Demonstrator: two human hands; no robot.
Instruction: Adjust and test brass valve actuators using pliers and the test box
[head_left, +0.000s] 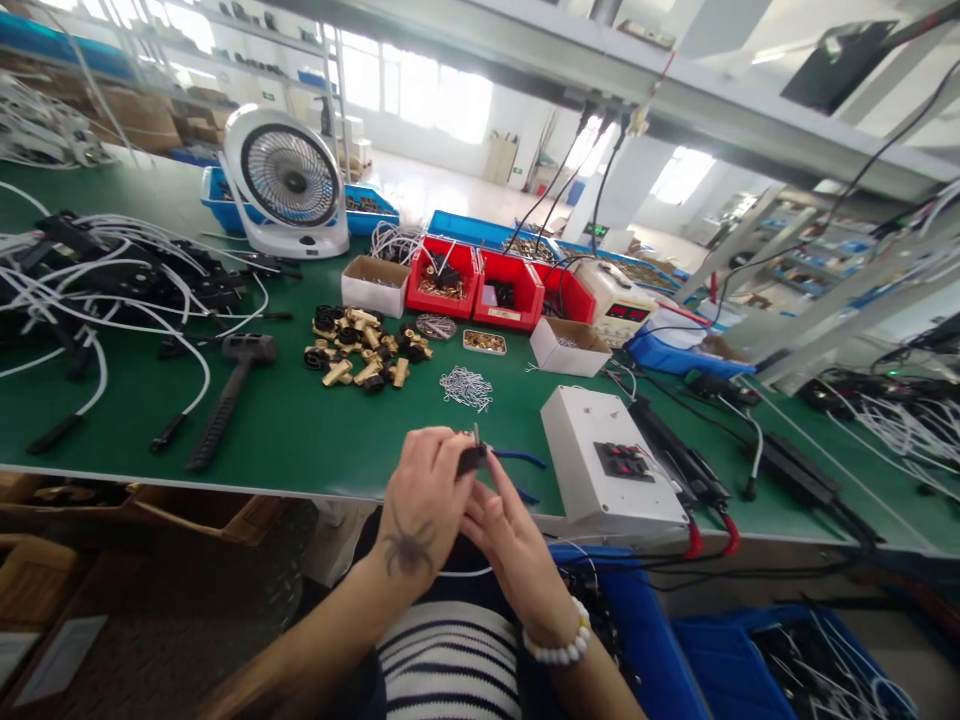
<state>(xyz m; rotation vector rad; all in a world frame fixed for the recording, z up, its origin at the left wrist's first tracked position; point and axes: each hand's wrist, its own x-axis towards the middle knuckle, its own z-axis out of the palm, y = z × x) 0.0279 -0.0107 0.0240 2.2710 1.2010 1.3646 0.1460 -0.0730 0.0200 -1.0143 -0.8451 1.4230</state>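
Observation:
My left hand (pixel 424 500) and my right hand (pixel 510 540) meet just past the near edge of the green table (pixel 300 420). Together they pinch a small black part (pixel 472 458) with a thin metal pin standing up from it. A white wire runs below my hands toward my lap. My left hand has a spider tattoo on its back. My right wrist wears a white bead bracelet (pixel 559 648). A pile of brass fittings (pixel 364 355) and a heap of small metal pins (pixel 466 387) lie on the table beyond my hands.
A white box with red-black switches (pixel 607 470) sits right of my hands. Red bins (pixel 472 285), small cartons, a white fan (pixel 289 180), a black mallet (pixel 229 395) and tangled white cables (pixel 97 290) cover the table. Blue crates (pixel 750 660) stand at lower right.

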